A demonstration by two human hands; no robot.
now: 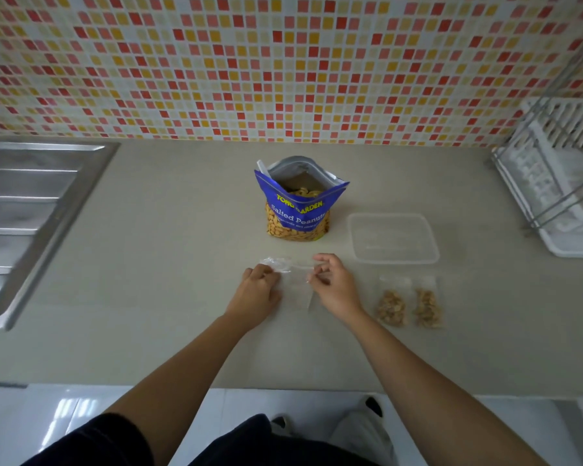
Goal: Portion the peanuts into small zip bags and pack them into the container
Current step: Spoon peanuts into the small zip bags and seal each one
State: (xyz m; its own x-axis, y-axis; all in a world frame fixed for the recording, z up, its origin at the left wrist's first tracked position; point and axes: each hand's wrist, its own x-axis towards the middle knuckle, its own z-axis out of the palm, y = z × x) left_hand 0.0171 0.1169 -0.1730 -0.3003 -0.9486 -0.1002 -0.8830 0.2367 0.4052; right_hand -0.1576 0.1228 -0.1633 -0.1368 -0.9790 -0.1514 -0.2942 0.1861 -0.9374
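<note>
Opening a small bag for the next scoop of peanuts

Both hands are on one small bag (297, 290) that lies flat on the counter (148, 297), close to the person. The left hand (261, 287) holds its left top corner with curled fingers, and the right hand (334, 284) pinches the right top corner. The hands sit a little apart, one on each side, most likely so they can pull the bag's mouth open. The bag looks empty.

Just to the right lie two full bags (391, 307), side by side, each with peanuts inside. They wait near the container (392, 238), which sits just behind them with no lid and nothing in it, so packing has not begun. The big peanut bag (297, 213) stands upright behind the hands with its top wide open, easy to reach into. Farther off are a sink (31, 213) on the left, a dish rack (559, 183) on the right, and a tiled wall (283, 62).
</note>
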